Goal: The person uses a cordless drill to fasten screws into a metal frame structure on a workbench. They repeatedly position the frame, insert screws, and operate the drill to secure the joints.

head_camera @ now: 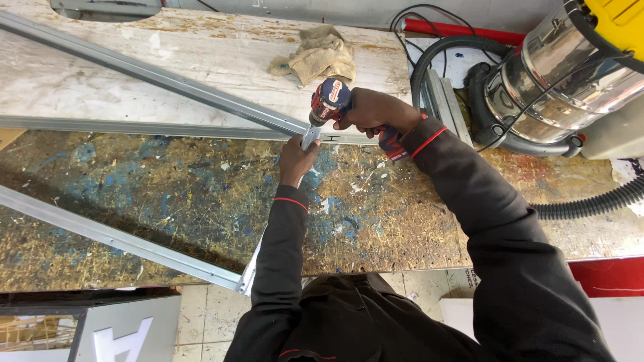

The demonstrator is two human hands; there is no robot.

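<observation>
Gripping a red and blue drill (330, 100), the right hand (373, 110) has its grip wrapped tight round the handle, bit down on a corner bracket (310, 136). The left hand (296, 157) pinches that bracket where two metal rails (168, 80) meet on the paint-spattered bench (168, 201). A rag (318, 57) lies behind; a steel vacuum cleaner (557, 87) stands right.

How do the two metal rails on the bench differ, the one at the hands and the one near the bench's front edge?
The upper rail runs down to the left hand and the drill in the right hand; the front rail lies untouched. The upper rail crosses pale board, the front rail paint-spattered board. Both are long, grey and slanted.
</observation>
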